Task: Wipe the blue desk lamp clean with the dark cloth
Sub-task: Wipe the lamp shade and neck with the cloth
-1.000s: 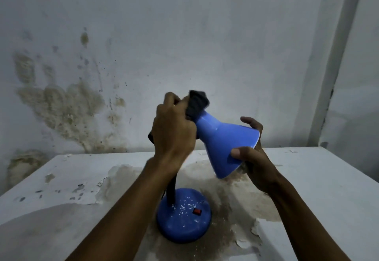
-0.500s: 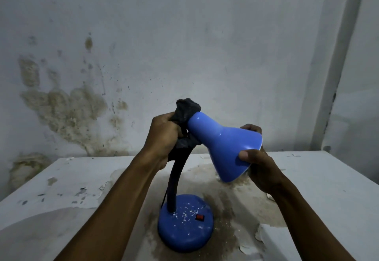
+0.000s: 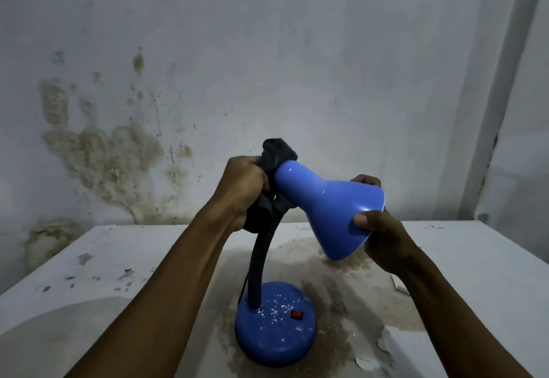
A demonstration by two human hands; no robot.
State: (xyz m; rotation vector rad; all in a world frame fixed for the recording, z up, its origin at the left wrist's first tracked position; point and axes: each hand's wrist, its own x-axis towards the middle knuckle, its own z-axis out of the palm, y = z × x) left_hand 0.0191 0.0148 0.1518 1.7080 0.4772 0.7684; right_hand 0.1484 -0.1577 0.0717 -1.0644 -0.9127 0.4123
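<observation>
- The blue desk lamp (image 3: 323, 214) stands near the middle of the table (image 3: 475, 258), its round base (image 3: 276, 333) on the near part of the surface and its shade (image 3: 332, 214) tilted down to the right
- The left hand (image 3: 243, 187) has its fingers curled tight round the dark cloth (image 3: 277, 153), which is bunched against the narrow top of the shade where it meets the neck (image 3: 258, 264)
- The right hand (image 3: 383, 235) grips the wide rim of the shade, thumb pressed on the outer face and fingers hooked over the far edge
- The shade looks glossy and hard, probably thin and light, so it is likely slippery under a dry cloth; holding the rim as the right hand does seems the sound way to steady it
- The black neck appears ribbed and bendable, so it would likely give under pressure; the base looks the heaviest part and should keep the lamp from tipping
- The cloth is soft and limp, folding easily round curves
- White flecks lie on the base beside a small red switch (image 3: 296, 314), so the base appears not yet wiped
- The table is pale with a brown stained patch and peeling flakes round the lamp
- The wall (image 3: 267, 50) behind is grey-white with damp, mottled stains to the left
</observation>
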